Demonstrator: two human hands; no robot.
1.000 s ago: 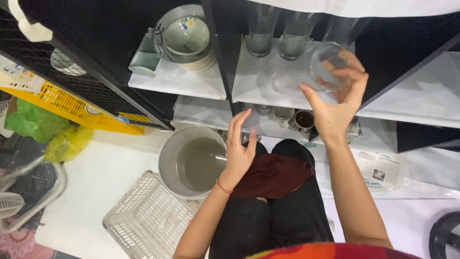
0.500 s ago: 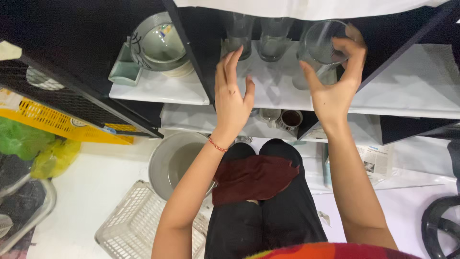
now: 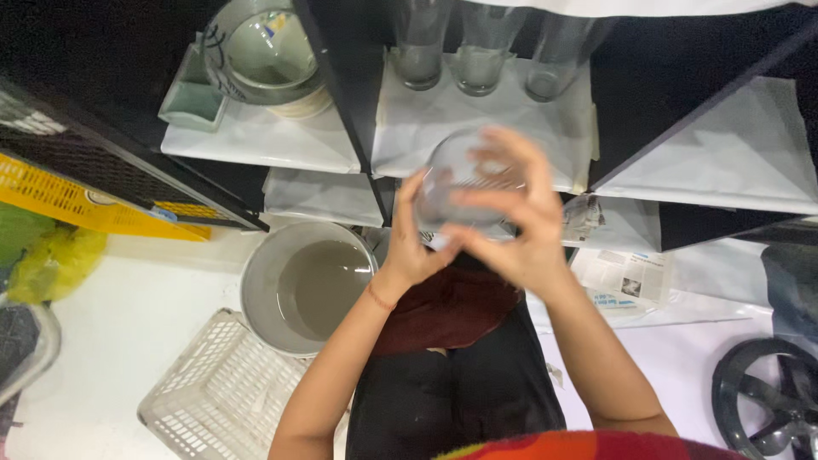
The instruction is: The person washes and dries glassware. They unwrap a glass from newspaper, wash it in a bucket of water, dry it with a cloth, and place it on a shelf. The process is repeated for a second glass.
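A: Both hands have come down off the shelf since half a second ago; the clear glass bowl, which was up at the upper right, now sits mid-frame between them.

B: Grip?

A: Left hand cups the bowl's lower left side, right hand wraps over the front, fingers spread and curled on the glass. Blurred, but both hold it. Bowl looks empty.

B: Other containers?

A: Three tall clear glasses stand in a row on the white-lined shelf at top centre, just above the bowl; can't tell any contents. Upper left, a stack of pale bowls with a small pale green square dish beside it. Left of centre, a grey bucket with murky water in it. Lower left, a white plastic basket, touching the bucket's rim.

B: Lap?

A: Dark red cloth under the hands, on black trousers.
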